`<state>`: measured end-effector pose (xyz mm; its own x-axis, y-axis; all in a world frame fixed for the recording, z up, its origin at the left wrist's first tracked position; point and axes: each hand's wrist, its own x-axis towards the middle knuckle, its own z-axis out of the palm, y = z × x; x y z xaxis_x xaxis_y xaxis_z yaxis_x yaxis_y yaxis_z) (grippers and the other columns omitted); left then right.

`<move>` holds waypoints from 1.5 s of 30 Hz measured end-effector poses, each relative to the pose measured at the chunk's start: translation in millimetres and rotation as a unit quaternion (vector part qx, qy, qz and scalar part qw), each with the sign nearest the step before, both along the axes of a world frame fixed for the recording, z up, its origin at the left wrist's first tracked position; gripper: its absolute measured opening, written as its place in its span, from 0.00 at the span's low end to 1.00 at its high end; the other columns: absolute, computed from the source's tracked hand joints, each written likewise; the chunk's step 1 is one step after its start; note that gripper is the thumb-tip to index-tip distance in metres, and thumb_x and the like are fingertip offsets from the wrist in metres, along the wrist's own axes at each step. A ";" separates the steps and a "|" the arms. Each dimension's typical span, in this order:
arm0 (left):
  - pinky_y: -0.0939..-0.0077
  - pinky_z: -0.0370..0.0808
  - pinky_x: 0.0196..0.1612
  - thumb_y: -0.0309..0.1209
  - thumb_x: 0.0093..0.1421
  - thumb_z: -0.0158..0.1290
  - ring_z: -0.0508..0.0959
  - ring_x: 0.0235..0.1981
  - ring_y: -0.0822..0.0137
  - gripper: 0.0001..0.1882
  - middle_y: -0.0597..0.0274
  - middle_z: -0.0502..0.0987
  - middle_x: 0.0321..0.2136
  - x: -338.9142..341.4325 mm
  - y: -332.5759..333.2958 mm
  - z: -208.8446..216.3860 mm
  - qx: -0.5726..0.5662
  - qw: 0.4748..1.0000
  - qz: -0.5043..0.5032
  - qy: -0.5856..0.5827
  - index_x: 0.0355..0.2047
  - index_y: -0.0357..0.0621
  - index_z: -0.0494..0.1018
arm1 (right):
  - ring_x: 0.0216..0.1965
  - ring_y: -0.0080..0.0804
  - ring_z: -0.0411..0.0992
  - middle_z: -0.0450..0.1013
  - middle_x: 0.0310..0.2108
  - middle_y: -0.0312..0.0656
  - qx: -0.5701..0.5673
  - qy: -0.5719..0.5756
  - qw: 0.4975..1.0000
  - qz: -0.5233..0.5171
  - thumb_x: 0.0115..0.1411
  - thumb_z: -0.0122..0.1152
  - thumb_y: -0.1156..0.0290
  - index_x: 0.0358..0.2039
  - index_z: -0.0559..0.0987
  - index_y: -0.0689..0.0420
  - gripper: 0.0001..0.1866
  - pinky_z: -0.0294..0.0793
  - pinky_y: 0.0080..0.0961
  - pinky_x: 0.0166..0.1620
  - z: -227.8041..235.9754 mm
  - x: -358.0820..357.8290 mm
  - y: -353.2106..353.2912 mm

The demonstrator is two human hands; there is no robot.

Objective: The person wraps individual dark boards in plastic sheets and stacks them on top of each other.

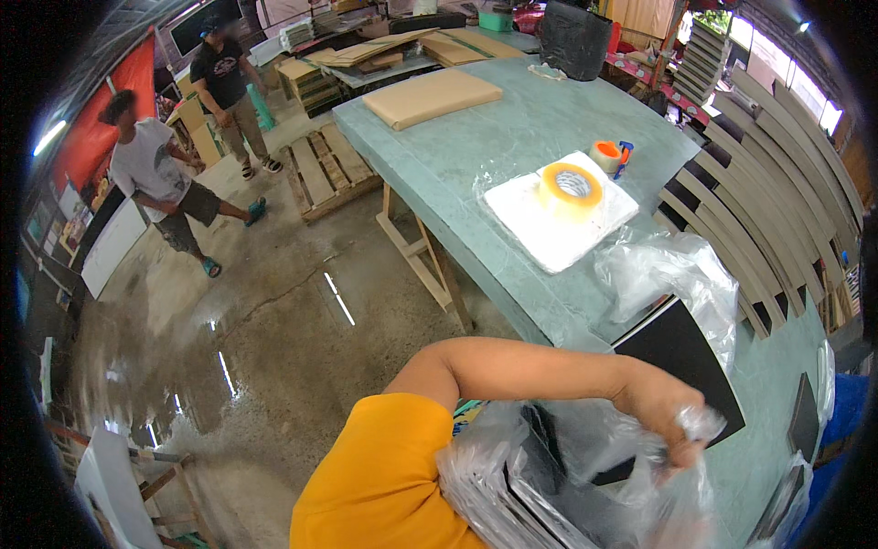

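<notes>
My left hand point(666, 403) reaches across to the right, its fingers closed on the bunched edge of a clear plastic bag point(631, 499). Inside the bag, or partly so, are several thin black panels point(540, 439) with pale edges. Behind my wrist lies a flat black panel point(681, 357) on the green-grey table, tilted in the view. A blurred skin-toned patch, apparently my right hand point(684, 531), shows through the plastic at the lower edge; its fingers cannot be made out. Loose clear plastic point(681, 274) lies crumpled just beyond the black panel.
On the table point(430, 160) lie a white plastic-wrapped stack point(530, 224), a clear tape roll point(572, 185), a tape dispenser point(608, 157) and a brown wrapped package point(430, 98). Grey panels point(750, 192) are stacked to the right. Two people stand at far left, near a pallet point(329, 174).
</notes>
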<state>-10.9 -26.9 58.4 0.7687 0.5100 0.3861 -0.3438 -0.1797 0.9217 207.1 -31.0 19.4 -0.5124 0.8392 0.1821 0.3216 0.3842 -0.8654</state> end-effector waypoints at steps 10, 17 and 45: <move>0.64 0.70 0.25 0.30 0.41 0.50 0.74 0.24 0.59 0.05 0.57 0.72 0.19 -60.1 -9.1 -96.0 0.399 0.731 0.264 0.486 0.22 0.47 0.71 | 0.25 0.38 0.69 0.68 0.20 0.43 0.183 -0.147 0.799 0.553 0.51 0.54 0.62 0.18 0.72 0.59 0.14 0.68 0.36 0.35 78.0 26.8 -19.7; 0.69 0.72 0.21 0.27 0.45 0.47 0.73 0.17 0.59 0.03 0.57 0.70 0.16 2.5 -58.3 -16.2 0.410 0.797 0.046 0.442 0.19 0.42 0.68 | 0.32 0.44 0.70 0.70 0.25 0.52 0.218 -0.506 0.832 0.068 0.45 0.50 0.71 0.21 0.75 0.60 0.07 0.68 0.35 0.36 -28.4 61.7 36.0; 0.76 0.68 0.31 0.20 0.36 0.52 0.71 0.28 0.63 0.23 0.58 0.71 0.35 -68.6 24.4 -19.1 0.446 0.621 0.550 0.336 0.38 0.49 0.73 | 0.35 0.34 0.66 0.66 0.30 0.42 0.284 -0.072 0.927 -0.233 0.33 0.45 0.90 0.35 0.77 0.55 0.26 0.64 0.20 0.39 8.1 71.2 51.1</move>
<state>-79.4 -2.5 39.3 0.2848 0.6828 0.6728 0.8473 -0.5075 0.1564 278.2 20.0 27.5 -0.1723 0.7658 0.6196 0.6640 0.5549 -0.5012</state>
